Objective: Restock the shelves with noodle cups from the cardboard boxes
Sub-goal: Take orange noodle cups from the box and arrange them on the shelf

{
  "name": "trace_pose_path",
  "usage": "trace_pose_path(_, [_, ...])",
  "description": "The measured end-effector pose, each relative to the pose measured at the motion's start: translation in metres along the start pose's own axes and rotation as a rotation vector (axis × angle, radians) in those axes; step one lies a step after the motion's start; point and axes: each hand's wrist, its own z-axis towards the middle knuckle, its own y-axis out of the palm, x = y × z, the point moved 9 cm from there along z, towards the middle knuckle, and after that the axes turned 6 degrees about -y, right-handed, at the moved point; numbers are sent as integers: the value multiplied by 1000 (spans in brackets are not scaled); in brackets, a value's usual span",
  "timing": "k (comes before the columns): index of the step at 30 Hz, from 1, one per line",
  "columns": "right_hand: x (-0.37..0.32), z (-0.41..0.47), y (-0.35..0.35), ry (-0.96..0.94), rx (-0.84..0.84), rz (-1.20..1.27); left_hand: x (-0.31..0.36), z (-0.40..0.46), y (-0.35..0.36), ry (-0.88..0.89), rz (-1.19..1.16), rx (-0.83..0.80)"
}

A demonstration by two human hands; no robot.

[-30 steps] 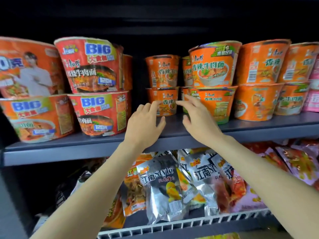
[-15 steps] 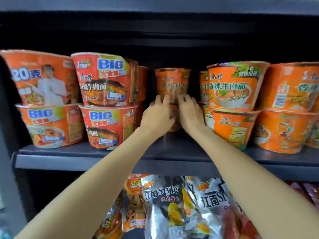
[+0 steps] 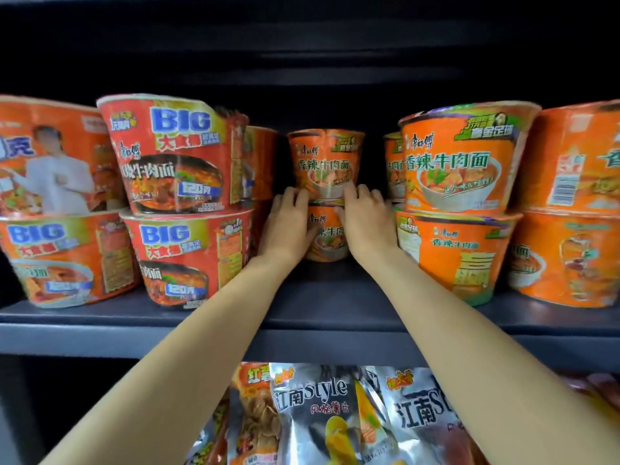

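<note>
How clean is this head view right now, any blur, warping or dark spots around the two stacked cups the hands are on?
Head view: wide-angle warping bows the shelf edge and swells the outer cups; print on the left BIG cups is smeared; the shelf's back is near black. The left hand and right hand on the lower cup are evenly lit, without glare.

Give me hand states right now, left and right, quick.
Left hand: grips the left side of the lower orange noodle cup at the back of the shelf.
Right hand: grips the same cup's right side, fingertips up by the upper cup.
</note>
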Motion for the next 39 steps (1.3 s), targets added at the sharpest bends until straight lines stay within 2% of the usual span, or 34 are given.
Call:
trace_pose_path(3, [-1,0,-17,33,119,182,-3,-1,1,-11,-51,-21])
trace_pose_path(5, [-16,9,-31,-80,189,236,-3,-1,1,-19,-56,-13])
trace_pose_path(7, [-30,24,-33,-152,154,161,-2,-2,1,-20,-28,-11])
trace_pose_path(9, [-34,37,-26,-112,113,146,-1,-4,2,-22,-12,-20])
trace_pose_path(15, [-15,50,-9,34,137,313,-1,-3,3,-29,-32,-28])
trace_pose_path(18, [-14,53,-5,50,128,408,0,-3,3,-32,-29,-20])
trace_pose_path(28, [-28,36,-15,61,67,468,5,-7,1,-46,-8,-48])
trace_pose_path(32, [-30,-38,-78,-49,160,475,17,-25,-36,-75,-178,1])
trace_pose_path(35, [-3,-105,-140,-98,387,444,46,-56,-72,3,-425,-21])
trace_pose_path(37, [25,-137,-166,-36,544,398,65,-72,-82,-23,-662,-85])
trace_pose_path(39, [57,-154,-172,107,602,356,85,-80,-70,-129,-872,-221])
